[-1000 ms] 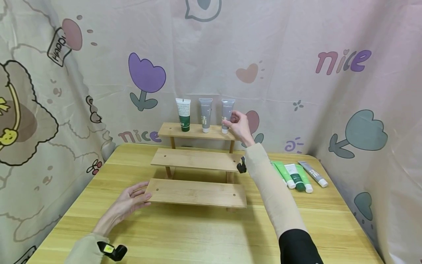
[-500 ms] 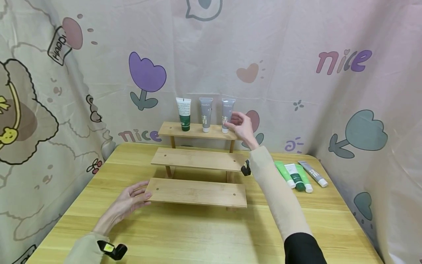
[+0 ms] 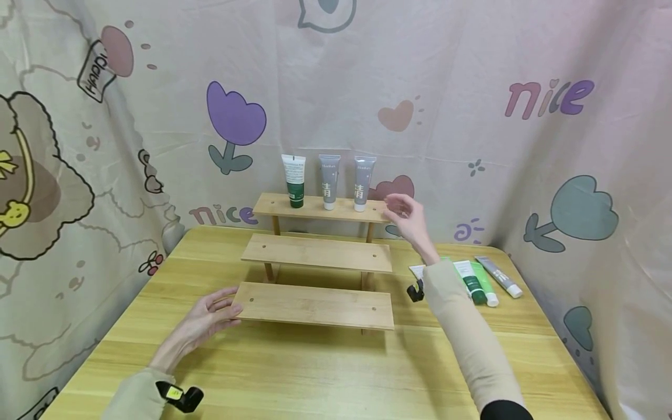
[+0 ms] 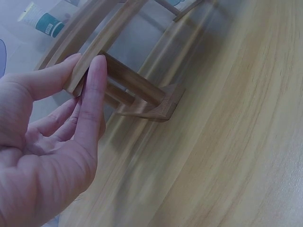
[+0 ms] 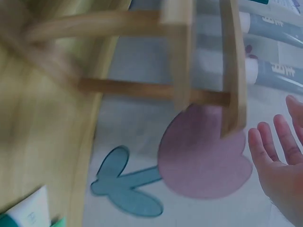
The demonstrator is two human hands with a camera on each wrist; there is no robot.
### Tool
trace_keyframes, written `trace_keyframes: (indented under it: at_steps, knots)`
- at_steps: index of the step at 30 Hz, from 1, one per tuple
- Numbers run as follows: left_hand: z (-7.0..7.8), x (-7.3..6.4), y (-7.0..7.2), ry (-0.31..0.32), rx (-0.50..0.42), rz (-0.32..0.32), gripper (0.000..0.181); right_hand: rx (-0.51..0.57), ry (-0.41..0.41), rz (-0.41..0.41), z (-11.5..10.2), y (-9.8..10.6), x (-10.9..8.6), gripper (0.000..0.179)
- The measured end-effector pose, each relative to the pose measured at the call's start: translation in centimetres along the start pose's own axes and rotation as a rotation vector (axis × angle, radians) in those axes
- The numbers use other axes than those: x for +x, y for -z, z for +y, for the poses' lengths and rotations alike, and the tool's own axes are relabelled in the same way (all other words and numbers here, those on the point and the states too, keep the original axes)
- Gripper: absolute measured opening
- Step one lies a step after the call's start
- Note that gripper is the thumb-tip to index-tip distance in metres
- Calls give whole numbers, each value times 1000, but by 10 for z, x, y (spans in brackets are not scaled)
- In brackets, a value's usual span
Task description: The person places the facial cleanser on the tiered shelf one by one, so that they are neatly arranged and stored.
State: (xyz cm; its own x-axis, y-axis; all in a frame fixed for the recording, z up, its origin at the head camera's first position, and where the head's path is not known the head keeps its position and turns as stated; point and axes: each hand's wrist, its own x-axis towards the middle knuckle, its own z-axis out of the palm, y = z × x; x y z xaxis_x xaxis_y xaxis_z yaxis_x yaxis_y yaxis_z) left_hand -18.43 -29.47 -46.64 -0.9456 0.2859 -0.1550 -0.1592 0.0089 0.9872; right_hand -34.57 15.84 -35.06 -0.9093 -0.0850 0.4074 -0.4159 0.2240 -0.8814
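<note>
1. Lost most of a white-ended tube [image 3: 417, 271] behind the right sleeve [image 3: 472, 338] in the head view.
2. Could not read the fine print on the upright white-and-green tube [image 3: 295, 181].
3. Saw the right hand [image 5: 284, 172] cut off by the right wrist view's edge.
4. Found the wooden rack [image 5: 177, 52] partly blurred there.

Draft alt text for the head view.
A left hand pinches the left end of a three-tier wooden stand's bottom shelf; the empty right hand is near the top shelf's right end. A white-and-green plastic tube and two gray plastic tubes stand upright there; more green, white and gray tubes lie on the yellowish wooden table.
</note>
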Motion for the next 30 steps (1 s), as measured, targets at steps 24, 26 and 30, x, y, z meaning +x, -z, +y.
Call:
trace_keyframes:
  at_steps: [24, 26, 30]
  knots:
    - [-1, 1, 2, -2, 10, 5, 80, -195, -123, -50, 74, 68, -112, 38]
    - [-2, 1, 1, -1, 14, 5, 80, -212, -134, -59, 78, 73, -118, 38]
    - [-2, 1, 1, 1, 0, 2, 80, -245, -160, -86, 82, 80, -129, 40]
